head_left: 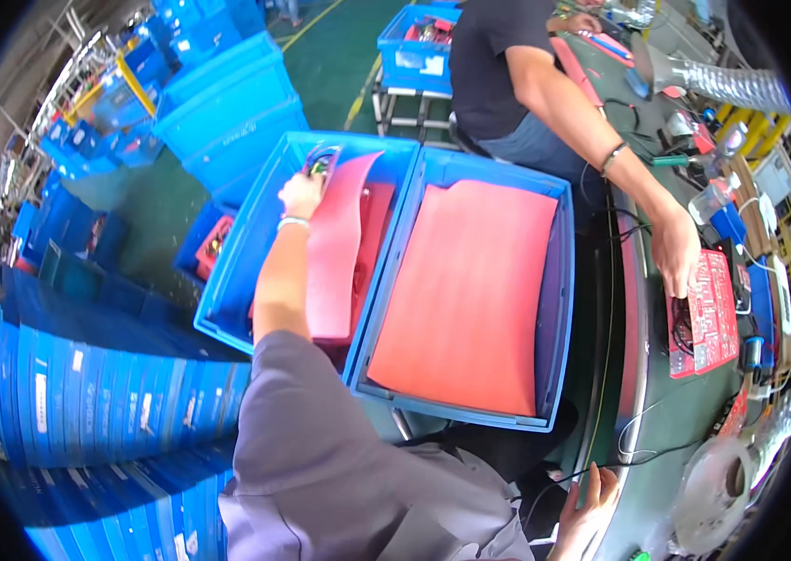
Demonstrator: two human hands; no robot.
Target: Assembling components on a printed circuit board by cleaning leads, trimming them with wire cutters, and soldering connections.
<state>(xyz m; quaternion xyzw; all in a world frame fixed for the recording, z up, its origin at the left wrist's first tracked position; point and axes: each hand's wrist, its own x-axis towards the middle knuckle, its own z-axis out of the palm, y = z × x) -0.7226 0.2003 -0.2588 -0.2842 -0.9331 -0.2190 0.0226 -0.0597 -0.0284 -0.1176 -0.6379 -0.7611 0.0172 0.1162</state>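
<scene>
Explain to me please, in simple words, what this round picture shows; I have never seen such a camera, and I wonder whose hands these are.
There is no machine: a person works with bare hands. The picture comes from a fisheye camera on that person's head, looking down, so edges bend. The left hand reaches into the left blue bin, beside a pink sheet, and seems to hold a small part with wires, too blurred to name. The right hand is low in the picture, near the green bench, with nothing visible in it. Another pink sheet lies in the right blue bin. On the bench lie red circuit boards; the hand there is a co-worker's.
</scene>
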